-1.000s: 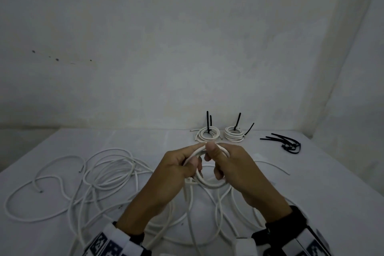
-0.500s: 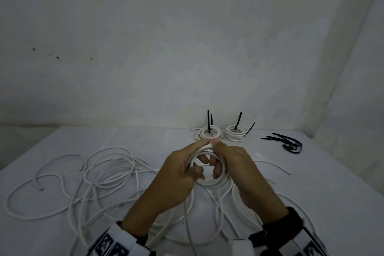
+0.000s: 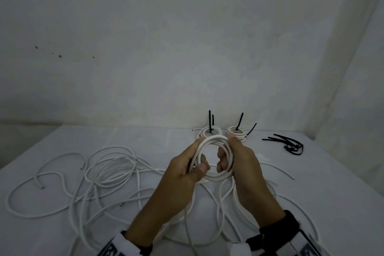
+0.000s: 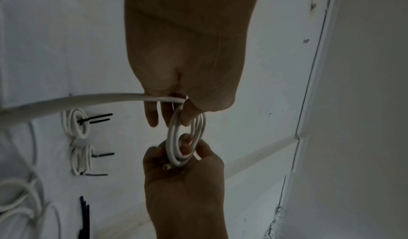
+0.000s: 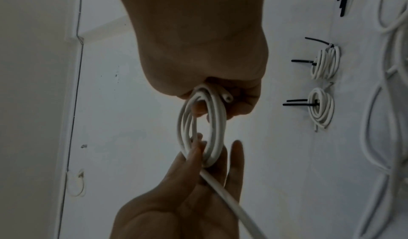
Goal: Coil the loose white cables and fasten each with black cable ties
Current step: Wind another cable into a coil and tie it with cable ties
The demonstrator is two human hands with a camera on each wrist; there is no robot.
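Note:
A small coil of white cable (image 3: 214, 138) is held upright above the table between both hands. My left hand (image 3: 195, 164) pinches its left side, thumb on the front and index finger lying along the top. My right hand (image 3: 227, 151) has its fingers curled through the ring and grips the right side. In the right wrist view the cut cable end (image 5: 228, 99) pokes out by my right fingers (image 5: 240, 103). The cable's free length (image 3: 188, 224) runs from my left palm down to the table. Loose black cable ties (image 3: 288, 144) lie far right.
Two tied coils (image 3: 208, 132) (image 3: 236, 132) with black tie tails sticking up sit by the back wall. A tangle of loose white cables (image 3: 112, 164) covers the left and near part of the white table (image 3: 332, 183). Walls close in behind and at right.
The coil has opened into a wider, rounder ring and risen a little. My left hand has brought more cable round over its top while my right hand kept its grip.

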